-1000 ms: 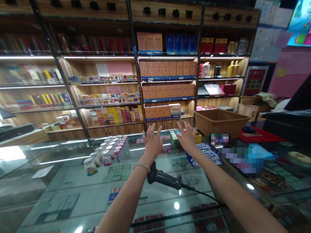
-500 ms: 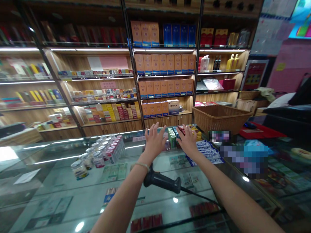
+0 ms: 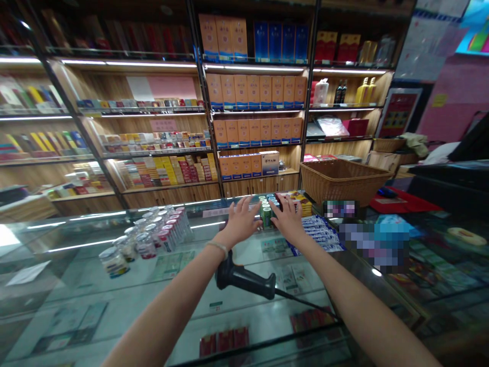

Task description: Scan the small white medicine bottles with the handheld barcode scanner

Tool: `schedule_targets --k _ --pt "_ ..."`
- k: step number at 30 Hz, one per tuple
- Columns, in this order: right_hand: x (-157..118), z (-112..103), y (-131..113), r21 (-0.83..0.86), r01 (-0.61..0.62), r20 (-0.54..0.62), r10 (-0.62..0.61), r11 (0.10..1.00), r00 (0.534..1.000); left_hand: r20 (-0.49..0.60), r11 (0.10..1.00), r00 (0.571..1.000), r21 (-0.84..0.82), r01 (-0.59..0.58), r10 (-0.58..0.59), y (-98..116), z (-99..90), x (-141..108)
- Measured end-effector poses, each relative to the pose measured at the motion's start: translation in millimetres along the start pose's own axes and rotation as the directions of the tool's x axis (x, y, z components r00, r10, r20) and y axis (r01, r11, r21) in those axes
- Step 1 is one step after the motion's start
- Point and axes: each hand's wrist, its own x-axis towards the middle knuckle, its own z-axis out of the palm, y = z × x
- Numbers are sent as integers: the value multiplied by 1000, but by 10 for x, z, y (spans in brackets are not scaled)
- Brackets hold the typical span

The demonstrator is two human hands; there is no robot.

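Note:
My left hand (image 3: 240, 221) reaches forward over the glass counter, fingers spread, with nothing in it. Its thumb is close to the green cans (image 3: 265, 214); whether it touches them I cannot tell. Beside it my right hand (image 3: 288, 219) is also open, its fingers in front of the blue cans and a dark red item that they partly cover. Blue-and-white wrapped sticks (image 3: 321, 233) lie in a row just right of that hand. Beneath my forearms a black barcode scanner (image 3: 244, 279) rests on the glass, its cable running right. My left wrist hides part of its head.
Several lidded jars (image 3: 114, 261) and clear packs with red lids (image 3: 175, 229) stand in rows on the left. A wicker basket (image 3: 340, 178) sits at the back right, near yellow boxes (image 3: 303, 201). Shelves of orange boxes (image 3: 244, 135) rise behind the counter.
The view has shifted, so the counter goods appear slightly further left and higher. Both hands have moved a little closer to the cans and stay open. My left forearm now covers a small blue box.

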Motion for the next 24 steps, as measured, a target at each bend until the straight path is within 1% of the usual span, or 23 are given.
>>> schedule_targets --k 5,12,15,19,24 --pt "-24 33 27 0 5 21 -5 1000 1000 35 995 997 70 -65 62 25 24 53" --pt "-22 124 103 16 21 50 -22 1000 998 30 992 995 81 -101 99 44 63 104" --pt "-20 97 101 22 39 43 -40 999 998 40 991 993 61 -117 115 52 73 115" --pt "-6 37 90 42 49 27 -50 998 998 45 994 993 31 -107 106 68 41 126" --pt "23 0 78 99 52 -16 -51 994 999 14 994 994 4 -111 111 78 -17 128"
